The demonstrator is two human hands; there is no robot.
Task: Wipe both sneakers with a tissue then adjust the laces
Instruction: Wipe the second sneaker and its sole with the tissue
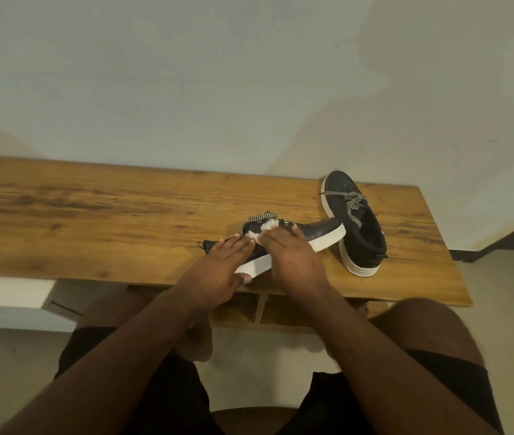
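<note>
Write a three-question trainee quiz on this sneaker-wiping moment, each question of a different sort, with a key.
1. True or false: the right hand presses the white tissue on the near sneaker.
2. Where does the far sneaker stand? A on the floor; B on the wooden table, untouched; C on the person's lap.
3. Fill in: the left hand steadies the near sneaker at its ____ end.

Key: 1 true; 2 B; 3 heel.

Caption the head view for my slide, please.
Right hand wipes a tilted sneaker with tissue; left hand steadies it.
</note>
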